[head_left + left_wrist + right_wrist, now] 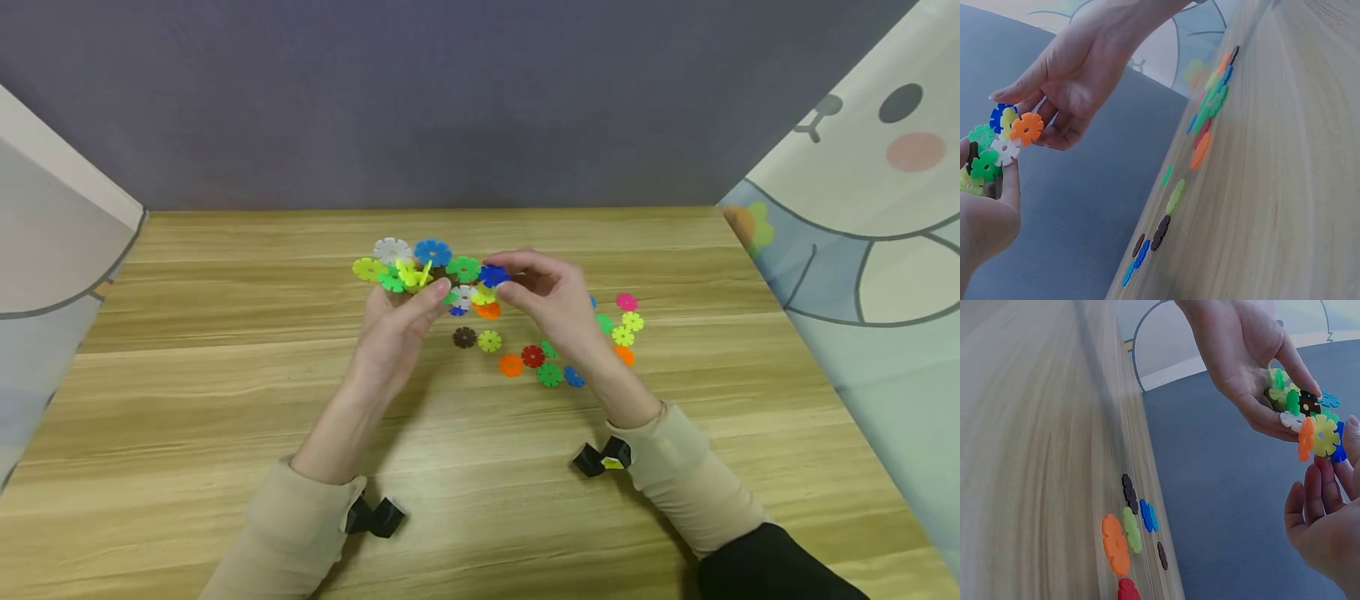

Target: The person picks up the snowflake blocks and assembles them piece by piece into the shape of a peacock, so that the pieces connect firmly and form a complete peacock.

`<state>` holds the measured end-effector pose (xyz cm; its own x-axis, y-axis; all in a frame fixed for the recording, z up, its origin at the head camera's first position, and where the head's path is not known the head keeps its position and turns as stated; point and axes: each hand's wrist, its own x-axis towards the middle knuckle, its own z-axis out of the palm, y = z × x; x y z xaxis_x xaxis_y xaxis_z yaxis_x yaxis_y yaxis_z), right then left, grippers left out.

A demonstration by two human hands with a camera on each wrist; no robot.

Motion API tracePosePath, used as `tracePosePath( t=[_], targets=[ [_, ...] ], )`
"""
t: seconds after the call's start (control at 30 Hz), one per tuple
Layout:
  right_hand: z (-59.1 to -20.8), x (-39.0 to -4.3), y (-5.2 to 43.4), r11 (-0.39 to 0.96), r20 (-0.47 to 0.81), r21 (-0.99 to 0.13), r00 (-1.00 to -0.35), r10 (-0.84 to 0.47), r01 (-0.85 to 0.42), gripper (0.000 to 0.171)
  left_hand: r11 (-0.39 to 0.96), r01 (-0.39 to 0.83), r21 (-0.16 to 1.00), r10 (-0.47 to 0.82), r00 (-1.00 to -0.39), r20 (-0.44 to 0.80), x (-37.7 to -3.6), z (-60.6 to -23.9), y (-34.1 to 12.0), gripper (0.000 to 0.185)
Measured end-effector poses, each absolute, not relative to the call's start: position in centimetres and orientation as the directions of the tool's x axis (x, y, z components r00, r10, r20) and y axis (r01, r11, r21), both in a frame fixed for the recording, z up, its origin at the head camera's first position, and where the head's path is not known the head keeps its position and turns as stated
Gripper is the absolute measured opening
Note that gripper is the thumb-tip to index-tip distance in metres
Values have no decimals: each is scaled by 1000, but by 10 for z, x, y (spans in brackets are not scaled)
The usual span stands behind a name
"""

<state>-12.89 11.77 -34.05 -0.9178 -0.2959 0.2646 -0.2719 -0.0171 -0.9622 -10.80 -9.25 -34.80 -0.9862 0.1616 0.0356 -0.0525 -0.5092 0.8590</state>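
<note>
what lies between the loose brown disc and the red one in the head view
In the head view, a yellow disc, then an orange disc slightly lower in the picture.

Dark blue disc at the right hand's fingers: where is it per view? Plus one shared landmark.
Head: dark blue disc, near centre.
Left wrist: dark blue disc, near left edge, above mid-height.
Right wrist: dark blue disc, near right edge, about mid-height.
Landmark: red disc, in all three views.

Disc cluster (pixel 463 269) | multicoloured, notched, interlocked (dark-blue disc (pixel 494 276) at right end) | held between left hand (pixel 392 329) and right hand (pixel 557 302)
</note>
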Motion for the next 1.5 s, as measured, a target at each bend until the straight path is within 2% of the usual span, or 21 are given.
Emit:
tracePosePath(
  t=[0.3,0.43,0.6,0.8,1.2,1.5],
  targets=[
    [-344,-128,116,-23,267,-962,-912,-311,-273,40,-485,-57,873,169,-985,30,-107,-348,-92,26],
    [-344,-128,114,4,315,-943,-897,-309,-332,32,-499,-42,866,161,-986,45,-107,-349,-92,26],
    [-346,-127,111,64,392,-899,-860,-328,-434,31,-502,-39,864,128,-991,30,-108,-350,-92,24],
    [-348,-126,110,99,411,-880,-849,-332,-464,30,-501,-60,864,106,-994,-8,-108,-349,-90,22],
    [-347,-123,109,177,428,-837,-820,-380,-518,29,-519,-35,854,115,-993,29,-108,-352,-89,19],
    [-350,-123,108,114,462,-838,-804,-374,-534,32,-518,-51,854,115,-993,10,-108,-353,-87,21]
  ],
)
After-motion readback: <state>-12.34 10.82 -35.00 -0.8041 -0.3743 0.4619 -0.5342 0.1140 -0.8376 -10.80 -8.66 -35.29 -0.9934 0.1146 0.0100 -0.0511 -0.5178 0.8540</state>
